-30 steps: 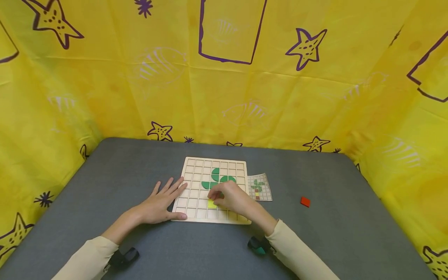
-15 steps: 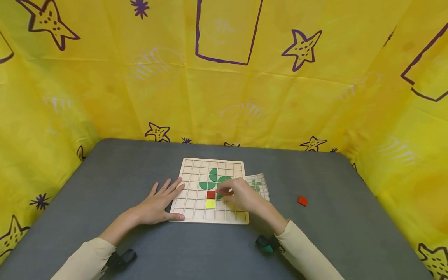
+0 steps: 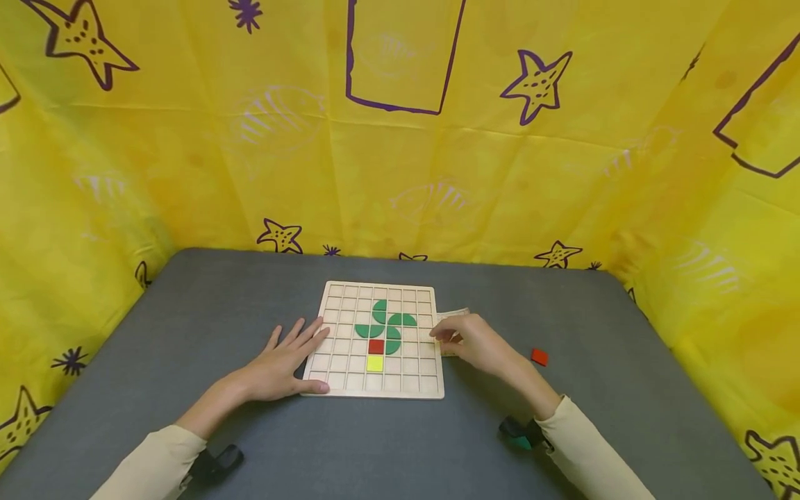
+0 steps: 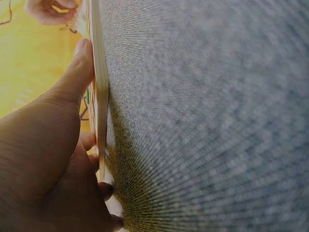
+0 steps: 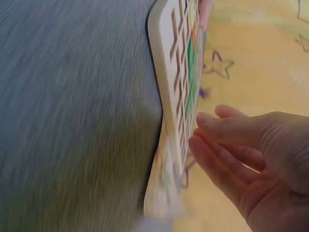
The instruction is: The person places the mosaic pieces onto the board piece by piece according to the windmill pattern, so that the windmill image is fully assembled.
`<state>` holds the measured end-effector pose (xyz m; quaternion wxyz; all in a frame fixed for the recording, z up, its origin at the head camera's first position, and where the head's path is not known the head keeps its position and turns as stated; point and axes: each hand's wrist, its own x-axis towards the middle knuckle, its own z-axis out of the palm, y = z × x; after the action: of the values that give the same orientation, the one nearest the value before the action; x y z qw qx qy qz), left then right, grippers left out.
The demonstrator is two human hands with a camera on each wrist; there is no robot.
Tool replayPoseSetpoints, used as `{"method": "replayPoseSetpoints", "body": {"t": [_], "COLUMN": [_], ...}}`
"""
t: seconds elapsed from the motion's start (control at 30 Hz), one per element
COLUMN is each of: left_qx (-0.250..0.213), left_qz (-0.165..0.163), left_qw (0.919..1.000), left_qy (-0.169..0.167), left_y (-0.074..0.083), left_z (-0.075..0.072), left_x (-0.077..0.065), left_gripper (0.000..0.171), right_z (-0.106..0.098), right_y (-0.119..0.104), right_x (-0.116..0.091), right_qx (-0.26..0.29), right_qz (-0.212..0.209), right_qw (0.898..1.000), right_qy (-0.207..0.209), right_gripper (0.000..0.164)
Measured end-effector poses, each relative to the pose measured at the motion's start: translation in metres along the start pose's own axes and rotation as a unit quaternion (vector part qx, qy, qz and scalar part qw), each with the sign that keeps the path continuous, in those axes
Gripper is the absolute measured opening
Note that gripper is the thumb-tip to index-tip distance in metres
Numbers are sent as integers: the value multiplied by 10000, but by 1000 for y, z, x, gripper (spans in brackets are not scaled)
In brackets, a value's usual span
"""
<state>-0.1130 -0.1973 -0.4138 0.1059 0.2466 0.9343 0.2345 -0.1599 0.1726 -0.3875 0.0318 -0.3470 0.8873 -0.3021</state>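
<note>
A square wooden grid board [image 3: 412,383] lies on the table. Green quarter-circle pieces [image 3: 369,331] form a pinwheel in its cells, with a red square [image 3: 376,346] and a yellow square [image 3: 375,363] in a column below. My left hand [image 3: 275,368] rests on the board's left edge, its fingers spread and the thumb near the lower corner. Over the right edge hovers my right hand [image 3: 478,344], fingers loosely bent, nothing held. Beneath it a pattern card [image 5: 164,193] is mostly hidden in the head view; the right wrist view shows it beside the board.
To the right of my right hand, a loose red square tile [image 3: 539,357] lies on the dark grey table [image 3: 594,417]. A yellow cloth [image 3: 400,160] with starfish and fish drawings stands behind and at both sides.
My right hand has left the red square in its cell below the green pieces and moved right, off the grid to above the card. My left hand stays on the board.
</note>
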Motion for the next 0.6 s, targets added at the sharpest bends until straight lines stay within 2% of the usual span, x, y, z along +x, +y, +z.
{"method": "replayPoseSetpoints", "body": {"t": [0.17, 0.3, 0.47, 0.6], "left_qx": [37, 35, 33, 73], "left_qz": [5, -18, -31, -9], "left_qw": [10000, 10000, 10000, 10000], "left_qy": [-24, -50, -56, -35], "left_y": [1, 1, 2, 2], "left_z": [-1, -1, -1, -1], "left_x": [1, 1, 1, 0], "left_gripper": [102, 102, 102, 102], "right_z": [-14, -23, -32, -39], "right_y": [17, 30, 43, 53], "right_x": [-19, -35, -53, -64], "right_qx": [-156, -416, -474, -502], "right_qz": [63, 225, 442, 407], "right_qw": [9995, 9983, 9970, 9969], "right_qy": [285, 340, 413, 458], "right_gripper": [19, 20, 23, 22]}}
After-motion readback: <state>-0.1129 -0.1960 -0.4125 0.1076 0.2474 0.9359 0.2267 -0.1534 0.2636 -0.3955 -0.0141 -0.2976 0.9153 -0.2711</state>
